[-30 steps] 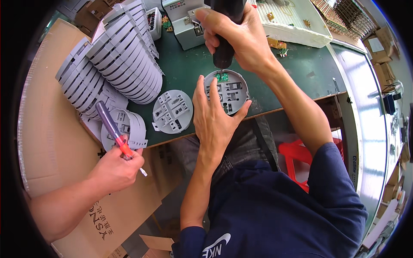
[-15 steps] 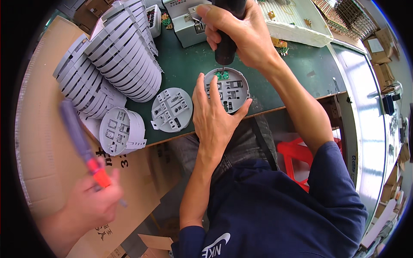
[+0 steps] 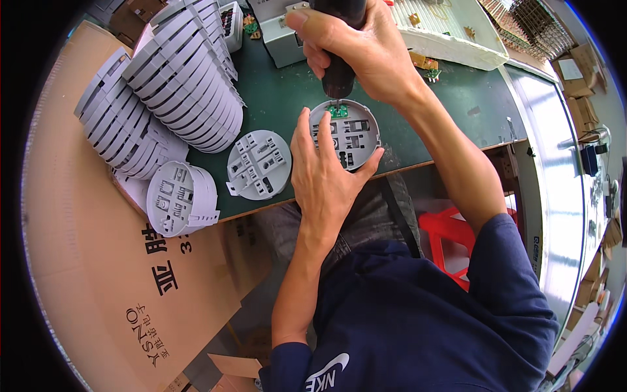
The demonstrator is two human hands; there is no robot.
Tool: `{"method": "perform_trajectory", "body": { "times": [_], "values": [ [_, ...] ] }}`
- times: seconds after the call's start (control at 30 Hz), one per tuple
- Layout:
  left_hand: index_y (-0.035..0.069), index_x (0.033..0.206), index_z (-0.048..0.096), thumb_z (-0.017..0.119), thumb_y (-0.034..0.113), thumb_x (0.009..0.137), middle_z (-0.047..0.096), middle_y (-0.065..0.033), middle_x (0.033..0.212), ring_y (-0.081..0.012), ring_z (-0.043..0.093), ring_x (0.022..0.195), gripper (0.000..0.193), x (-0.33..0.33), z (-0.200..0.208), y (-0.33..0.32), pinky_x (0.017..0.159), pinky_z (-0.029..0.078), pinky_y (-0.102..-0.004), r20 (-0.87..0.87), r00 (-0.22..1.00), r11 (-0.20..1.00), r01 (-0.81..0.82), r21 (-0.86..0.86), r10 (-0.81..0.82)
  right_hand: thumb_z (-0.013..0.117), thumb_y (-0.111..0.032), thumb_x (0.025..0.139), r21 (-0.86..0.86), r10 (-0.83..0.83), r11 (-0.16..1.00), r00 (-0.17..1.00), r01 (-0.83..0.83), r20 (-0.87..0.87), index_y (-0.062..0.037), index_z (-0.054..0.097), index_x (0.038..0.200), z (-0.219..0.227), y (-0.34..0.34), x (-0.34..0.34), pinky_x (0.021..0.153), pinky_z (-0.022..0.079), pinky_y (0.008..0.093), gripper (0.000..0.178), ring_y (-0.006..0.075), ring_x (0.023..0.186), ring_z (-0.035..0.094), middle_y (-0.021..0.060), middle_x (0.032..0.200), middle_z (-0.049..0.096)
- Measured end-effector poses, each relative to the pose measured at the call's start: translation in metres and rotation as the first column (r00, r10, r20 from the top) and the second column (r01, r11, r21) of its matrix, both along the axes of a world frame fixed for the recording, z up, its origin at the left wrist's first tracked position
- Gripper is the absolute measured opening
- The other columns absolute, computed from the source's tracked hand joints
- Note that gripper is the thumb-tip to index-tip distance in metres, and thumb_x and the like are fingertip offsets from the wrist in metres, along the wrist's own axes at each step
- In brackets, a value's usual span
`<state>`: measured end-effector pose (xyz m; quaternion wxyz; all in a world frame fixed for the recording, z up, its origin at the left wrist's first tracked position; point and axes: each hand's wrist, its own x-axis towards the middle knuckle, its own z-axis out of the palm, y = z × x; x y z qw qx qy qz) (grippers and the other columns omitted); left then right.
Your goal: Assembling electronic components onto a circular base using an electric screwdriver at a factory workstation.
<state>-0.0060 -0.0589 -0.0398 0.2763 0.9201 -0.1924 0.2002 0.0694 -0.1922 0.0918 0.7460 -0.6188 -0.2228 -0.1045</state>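
Gripping black power screwdriver [image 3: 339, 80], right hand [image 3: 371, 52] points it at green circuit board [image 3: 340, 113], twelve o'clock in round grey housing [image 3: 346, 134], left hand [image 3: 325, 173] clasping from seven.

Head cam: left of worn fisheye pair, looks down
Bench [image 3: 460, 104]: seen from above, upper middle
Left hand [image 3: 326, 176], right hand [image 3: 369, 55]: near, centre and top
Rim: edges bend, corners black
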Motion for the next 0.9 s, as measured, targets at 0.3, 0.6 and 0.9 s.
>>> {"method": "perform_trajectory", "body": {
  "times": [0.3,0.6,0.9],
  "values": [
    [-0.003,0.138,0.052,0.084,0.057,0.077,0.045,-0.0278,0.146,-0.0439,0.052,0.128,0.091,0.001,-0.001,-0.002,0.100,0.052,-0.0493,0.030,1.000,1.000,-0.009,-0.001,0.009,0.078,-0.026,0.093,-0.066,-0.002,0.998,0.999,-0.001,-0.053,-0.0042,0.061,0.089,-0.006,-0.006,0.002,0.045,0.040,0.0234,0.028,0.0068,0.049,0.053,0.0002,0.061,0.058],
    [-0.003,0.138,0.052,0.084,0.056,0.076,0.045,-0.0272,0.146,-0.0433,0.053,0.128,0.091,0.000,-0.001,-0.002,0.101,0.052,-0.0491,0.008,1.000,1.000,-0.014,-0.005,0.014,0.077,-0.026,0.093,-0.053,-0.053,0.997,0.997,0.050,-0.049,-0.0041,0.062,0.088,-0.004,0.001,0.001,0.044,0.039,0.0230,0.028,0.0063,0.047,0.052,0.0003,0.062,0.058],
    [-0.003,0.137,0.053,0.083,0.057,0.077,0.045,-0.0273,0.146,-0.0429,0.052,0.128,0.090,0.000,0.000,-0.002,0.101,0.051,-0.0486,-0.007,1.000,1.000,-0.016,-0.016,0.016,0.078,-0.029,0.093,-0.069,-0.078,0.995,0.997,0.076,-0.025,-0.0042,0.062,0.087,-0.003,-0.001,0.002,0.047,0.042,0.0233,0.030,0.0071,0.051,0.054,0.0009,0.066,0.060]
  ]
}}
